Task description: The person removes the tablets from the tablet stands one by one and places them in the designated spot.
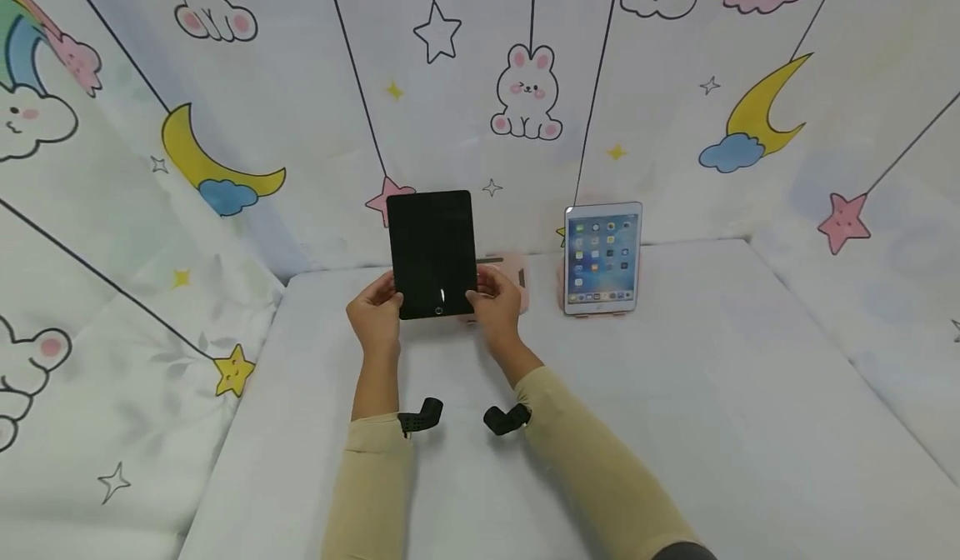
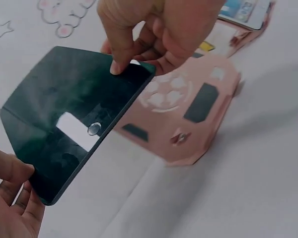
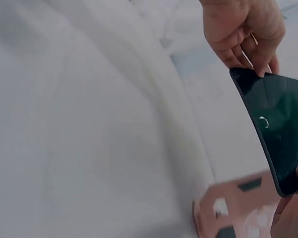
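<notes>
A black tablet [image 1: 432, 256] with a dark screen and a round home button is held up between both hands. My left hand [image 1: 375, 314] pinches its lower left edge, thumb on the front. At the lower right edge my right hand [image 1: 497, 303] pinches it the same way. In the left wrist view both thumbs press on the glass and light glares beside the button. Behind the tablet, partly hidden, a pink case [image 2: 198, 134] with dark inset pads and a round pattern lies on the table.
To the right, a white tablet [image 1: 602, 257] with a lit screen of app icons leans upright against a pink case or stand. The white table [image 1: 675, 427] meets a white cloth backdrop [image 1: 315, 110] printed with bunnies, moons and stars.
</notes>
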A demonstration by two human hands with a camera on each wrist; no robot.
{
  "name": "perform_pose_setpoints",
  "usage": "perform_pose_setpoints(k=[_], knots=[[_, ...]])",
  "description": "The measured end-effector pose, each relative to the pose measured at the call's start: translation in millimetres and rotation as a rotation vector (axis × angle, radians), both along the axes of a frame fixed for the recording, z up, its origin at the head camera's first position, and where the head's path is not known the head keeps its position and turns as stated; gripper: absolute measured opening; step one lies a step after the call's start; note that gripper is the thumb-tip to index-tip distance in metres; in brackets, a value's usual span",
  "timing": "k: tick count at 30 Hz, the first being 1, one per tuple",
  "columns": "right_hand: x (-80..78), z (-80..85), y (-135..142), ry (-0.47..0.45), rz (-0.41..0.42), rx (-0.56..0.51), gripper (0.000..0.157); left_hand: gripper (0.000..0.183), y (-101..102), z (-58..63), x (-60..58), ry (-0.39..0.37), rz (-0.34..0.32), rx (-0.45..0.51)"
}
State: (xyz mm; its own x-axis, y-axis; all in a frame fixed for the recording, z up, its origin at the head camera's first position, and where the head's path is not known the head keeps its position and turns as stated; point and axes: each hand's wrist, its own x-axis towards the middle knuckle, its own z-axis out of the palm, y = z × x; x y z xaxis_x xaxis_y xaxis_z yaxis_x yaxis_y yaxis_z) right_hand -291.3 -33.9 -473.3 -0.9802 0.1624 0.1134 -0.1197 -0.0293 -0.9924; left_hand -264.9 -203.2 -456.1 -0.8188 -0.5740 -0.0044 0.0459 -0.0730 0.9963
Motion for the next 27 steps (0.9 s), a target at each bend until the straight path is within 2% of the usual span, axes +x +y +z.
perform_pose_setpoints(k=[7,12,14,17,23,27], knots=[[15.2,2.3,-28.3,-0.096,0.061,-0.025,0.043,0.044,-29.2,1.1,18.7,-0.081,0.079,0.003],[19.7,-2.7,-42.4,-0.204,0.105,-0.057,0.043,0.038,-45.9,-2.3,30.1,-0.168,0.088,-0.017],[21.4,-5.2,-46.6,-0.236,0.121,-0.029,0.041,0.039,-50.9,-3.8,34.0,-0.207,0.086,-0.037],[23.3,-11.7,-50.8,-0.281,0.139,0.016,0.041,0.042,-56.3,-10.9,35.8,-0.25,0.088,-0.06],[25.7,-26.5,-55.1,-0.374,0.12,0.133,0.041,0.046,-62.3,-31.4,33.2,-0.3,0.064,-0.08],[26.4,-31.4,-57.8,-0.422,0.123,0.202,0.044,0.045,-64.4,-38.3,31.6,-0.306,0.068,-0.13]])
